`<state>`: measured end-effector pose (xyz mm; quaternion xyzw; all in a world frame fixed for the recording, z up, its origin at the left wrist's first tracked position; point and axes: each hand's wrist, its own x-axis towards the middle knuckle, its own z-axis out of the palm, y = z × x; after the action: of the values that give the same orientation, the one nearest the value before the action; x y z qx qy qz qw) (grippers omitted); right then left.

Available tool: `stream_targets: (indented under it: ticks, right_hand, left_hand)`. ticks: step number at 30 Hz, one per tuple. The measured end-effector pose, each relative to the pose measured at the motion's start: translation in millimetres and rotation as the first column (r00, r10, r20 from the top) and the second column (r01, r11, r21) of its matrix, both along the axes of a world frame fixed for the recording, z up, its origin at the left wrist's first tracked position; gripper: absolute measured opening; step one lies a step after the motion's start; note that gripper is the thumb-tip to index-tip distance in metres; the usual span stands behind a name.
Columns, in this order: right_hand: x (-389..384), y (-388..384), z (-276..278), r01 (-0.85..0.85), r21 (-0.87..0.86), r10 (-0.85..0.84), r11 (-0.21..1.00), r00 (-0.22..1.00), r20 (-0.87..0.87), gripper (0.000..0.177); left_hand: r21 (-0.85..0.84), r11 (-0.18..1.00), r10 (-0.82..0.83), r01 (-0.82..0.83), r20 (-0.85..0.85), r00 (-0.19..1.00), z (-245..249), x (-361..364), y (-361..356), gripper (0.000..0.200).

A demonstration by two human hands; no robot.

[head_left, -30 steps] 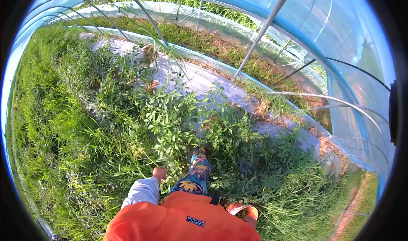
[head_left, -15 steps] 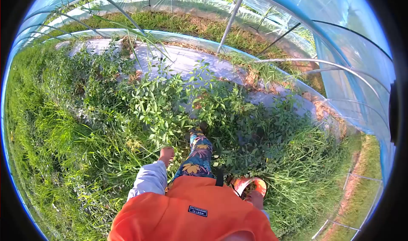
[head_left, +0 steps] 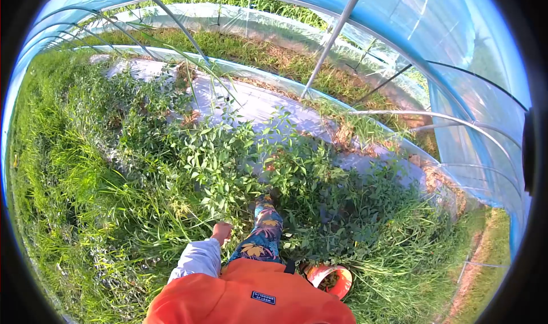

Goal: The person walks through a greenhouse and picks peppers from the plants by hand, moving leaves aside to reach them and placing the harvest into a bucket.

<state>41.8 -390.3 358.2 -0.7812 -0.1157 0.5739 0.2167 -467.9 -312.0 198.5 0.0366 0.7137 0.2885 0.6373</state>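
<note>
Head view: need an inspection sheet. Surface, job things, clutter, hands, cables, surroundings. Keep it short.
Surface: pale, whitish plastic-like ground sheet, uncovered in patches, greenery over the rest.
Job's things: bushy green broad-leaved plants in front of the person; orange-and-white round bucket low at the person's right, contents unclear.
Clutter: long green grass at left; dry brown plant litter along the sheet's edge.
Hands: left hand low by the foliage, any grip unclear; right hand not in view.
Cables: nothing seen that is surely a cable.
Surroundings: blue-tinted clear film tunnel on grey tubular hoops.
</note>
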Motion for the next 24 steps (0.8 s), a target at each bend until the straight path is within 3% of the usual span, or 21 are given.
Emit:
stream_targets:
  ticks: [3,5,10,14,15,18,19,20,22,24]
  right_hand:
    - [-3,36,0,-0.063,0.022,0.064,0.998,0.998,-0.008,0.023]
    - [-5,37,11,-0.107,0.004,0.107,0.994,0.994,0.008,0.023]
    - [6,22,9,-0.105,0.036,0.106,0.994,0.994,-0.033,0.024]
    - [-10,12,25,-0.107,0.039,0.105,0.994,0.993,0.053,0.031]
    - [-7,-2,17,-0.074,0.070,0.071,0.995,0.997,0.044,0.023]
    - [7,-51,-6,-0.070,0.022,0.070,0.997,0.998,0.000,0.031]
    - [4,-68,-7,0.017,0.050,-0.019,0.999,0.999,0.046,0.016]
    - [3,-82,-9,0.055,0.049,-0.058,0.997,0.997,0.047,0.015]
    - [6,-114,-20,0.113,0.026,-0.114,0.993,0.992,0.051,0.012]
    - [10,-146,-35,0.172,0.010,-0.173,0.985,0.984,0.045,0.010]
  left_hand:
    - [-0.026,0.999,-0.022,0.019,-0.125,0.992,-14,-9,10,0.011]
    - [-0.108,0.994,-0.012,0.002,-0.096,0.995,-8,0,-7,0.009]
    - [-0.095,0.995,0.021,-0.025,-0.038,0.999,5,9,-3,0.014]
    - [-0.049,0.998,0.041,-0.039,0.046,0.998,22,15,20,0.013]
    - [-0.079,0.995,-0.056,0.053,-0.041,0.998,24,18,28,0.013]
    - [0.038,0.994,-0.106,0.104,0.055,0.993,29,19,44,0.014]
    - [0.058,0.990,-0.129,0.130,-0.008,0.992,46,29,57,0.016]
    - [0.101,0.995,-0.012,0.012,0.007,1.000,63,42,67,0.014]
    - [0.189,0.977,-0.098,0.103,-0.036,0.995,77,53,94,0.017]
    - [0.270,0.949,-0.177,0.161,0.037,0.984,101,59,136,0.024]
